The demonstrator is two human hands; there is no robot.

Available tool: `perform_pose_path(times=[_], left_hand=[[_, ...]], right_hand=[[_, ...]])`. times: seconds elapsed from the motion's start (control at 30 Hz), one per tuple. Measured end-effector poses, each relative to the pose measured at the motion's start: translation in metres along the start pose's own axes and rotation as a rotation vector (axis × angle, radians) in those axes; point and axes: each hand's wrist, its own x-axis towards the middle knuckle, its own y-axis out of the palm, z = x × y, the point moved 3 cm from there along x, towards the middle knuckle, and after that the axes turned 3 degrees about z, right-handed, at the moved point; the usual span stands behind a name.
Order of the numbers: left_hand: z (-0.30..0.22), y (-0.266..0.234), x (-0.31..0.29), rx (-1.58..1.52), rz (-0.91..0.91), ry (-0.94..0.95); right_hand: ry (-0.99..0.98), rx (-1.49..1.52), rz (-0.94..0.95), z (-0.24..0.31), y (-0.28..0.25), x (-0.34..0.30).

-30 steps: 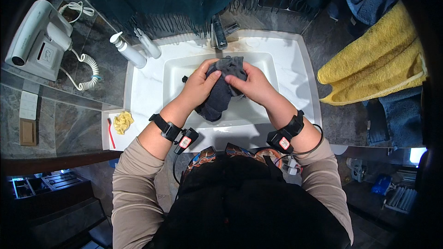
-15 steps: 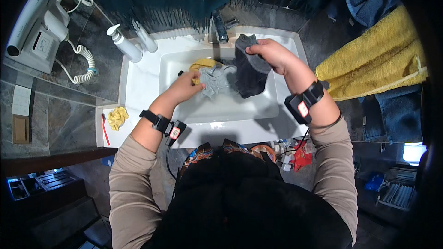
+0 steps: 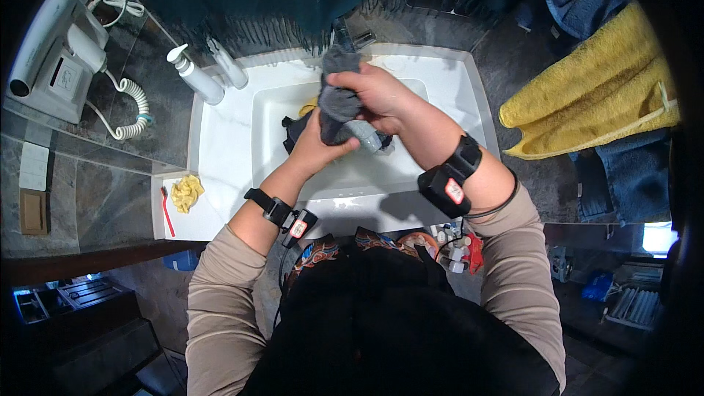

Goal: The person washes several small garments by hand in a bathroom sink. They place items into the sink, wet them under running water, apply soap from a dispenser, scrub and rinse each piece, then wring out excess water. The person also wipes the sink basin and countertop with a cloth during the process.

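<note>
A dark grey sock (image 3: 339,105) is bunched between my two hands above the white sink (image 3: 264,176). My left hand (image 3: 320,148) grips its lower end, thumb toward the right. Fingers of my right hand (image 3: 378,95) are wrapped round its upper part, with the thumb on top. Just below my right hand shows a pale grey cloth (image 3: 364,134), partly covered by the hands. In the basin, left of the sock, lie a black cloth (image 3: 295,129) and a bit of yellow cloth (image 3: 309,105). My wrists wear black straps with small boxes.
Behind the basin stands a faucet (image 3: 342,35), partly hidden by the sock. A white pump bottle (image 3: 196,81) and a second bottle (image 3: 227,64) are at the back left. A crumpled yellow cloth (image 3: 186,193) and red toothbrush (image 3: 167,211) lie at the counter's left end. A yellow towel (image 3: 587,92) hangs right.
My right hand has moved left with the sock, which hung loose before and is now bunched. My left hand has left the cloths in the basin and taken hold of the sock.
</note>
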Motion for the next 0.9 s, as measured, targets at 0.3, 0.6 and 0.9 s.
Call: perform_pose_path(times=[0.3, 0.6, 0.9], left_hand=[[-0.001, -0.012, -0.004, -1.144, -0.235, -0.222], [-0.041, 0.031, 0.008, -1.368, 0.018, -0.124], [-0.021, 0.058, 0.022, -0.699, 0.129, -0.480]], right_hand=[[-0.240, 0.226, 0.019, -0.026, -0.042, -0.010], [0.150, 0.464, 0.104, -0.149, -0.092, -0.014], [-0.103, 0.899, 0.110, -0.145, -0.146, -0.040]])
